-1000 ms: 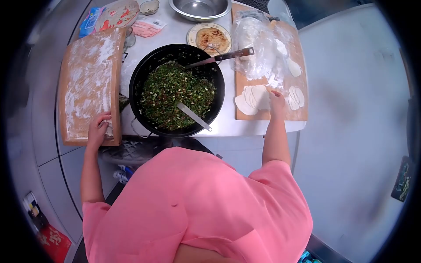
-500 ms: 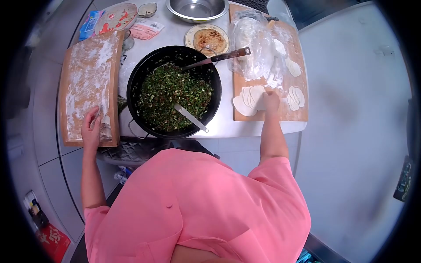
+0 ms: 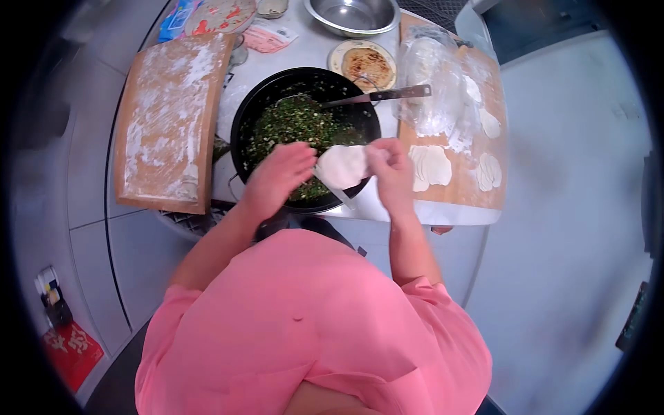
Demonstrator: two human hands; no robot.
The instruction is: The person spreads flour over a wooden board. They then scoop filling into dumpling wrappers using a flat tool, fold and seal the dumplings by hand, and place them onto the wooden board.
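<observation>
My right hand [image 3: 391,173] pinches the edge of a round white dough wrapper [image 3: 342,167] above the near right part of a black pot [image 3: 236,131]. Close to the wrapper's left edge, my left hand [image 3: 280,176] has its fingers stretched out over the pot. Whether it touches the dough, I cannot tell. Chopped green filling [image 3: 294,124] lies in the pot. A flat metal utensil [image 3: 345,198] sticks out under the wrapper, its other end hidden. Overlapping dough wrappers [image 3: 432,166] lie just right of my right hand.
A floury wooden board [image 3: 166,124] is at left. Another board [image 3: 477,194] at right bears more wrappers [image 3: 489,173] and a plastic bag [image 3: 436,90]. A dark-handled utensil [image 3: 401,93] crosses the pot's rim. Behind stand a plate with a browned flatbread [image 3: 366,66] and a metal bowl [image 3: 353,17].
My right hand has lifted a wrapper from the right board and brought it left over the pot. My left hand has moved right from the left board. The view has shifted.
</observation>
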